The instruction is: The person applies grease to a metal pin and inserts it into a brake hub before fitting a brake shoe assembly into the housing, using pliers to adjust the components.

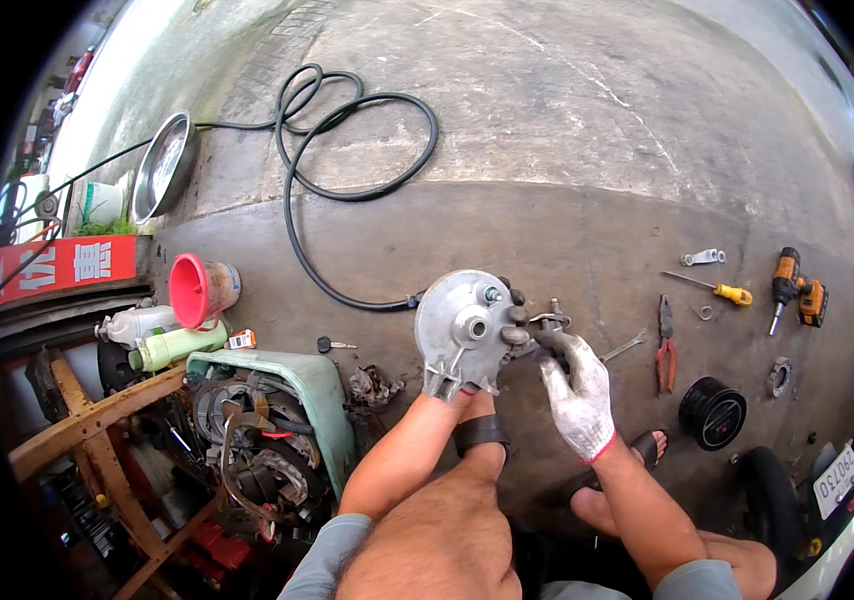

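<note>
A round silver brake plate (444,325), with a hub hole in its middle and a bolt near its upper edge, is gripped in my left hand (516,336). Most of that hand is hidden behind the plate; dark, dirty glove fingertips wrap round its right edge. Close beside it, my right hand (579,388) wears a white glove with blackened fingers. Its fingers are closed at a small metal lever (551,320) with a bent end. Whether the lever touches the plate I cannot tell. A wrench (626,346) lies on the floor just right of my right hand.
Right on the floor are red-handled pliers (666,345), a yellow screwdriver (730,293), a cordless driver (792,285) and a round black can (713,413). At left stand a green bin (332,400) of used parts and a pink funnel (190,291). A black hose (290,200) coils ahead.
</note>
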